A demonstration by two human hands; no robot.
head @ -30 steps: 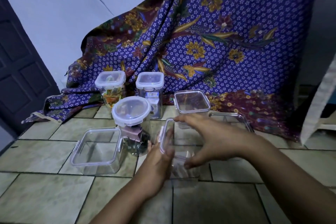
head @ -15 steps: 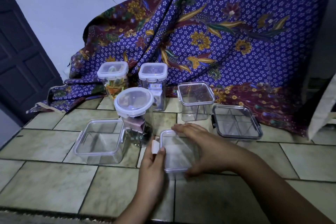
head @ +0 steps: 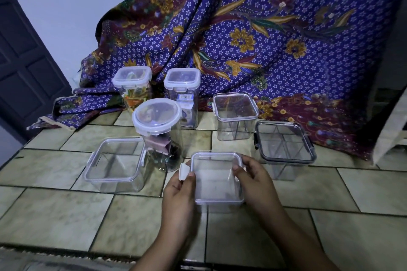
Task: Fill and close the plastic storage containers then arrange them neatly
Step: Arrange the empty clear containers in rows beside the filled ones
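A small clear square container (head: pixel 217 179) with a white-rimmed lid sits on the tiled floor in front of me. My left hand (head: pixel 179 196) grips its left side, thumb on the raised white latch flap (head: pixel 184 171). My right hand (head: pixel 256 179) holds its right side, thumb on the lid. Around it stand a filled round jar (head: pixel 157 130), two filled tall square jars (head: pixel 132 88) (head: pixel 182 94), and three clear square containers: one (head: pixel 115 164) at left, one (head: pixel 235 114) behind, and a dark-rimmed one (head: pixel 284 144) at right.
A purple floral cloth (head: pixel 264 39) hangs behind the containers and spills onto the floor. A dark door (head: pixel 26 61) stands at the left. A rug edge (head: pixel 66 253) runs along the near left. Pale cloth (head: pixel 394 121) hangs at the far right.
The small container has come down from a tilted hold onto the floor with its lid level. My right hand has slid from on top of it to its right side.
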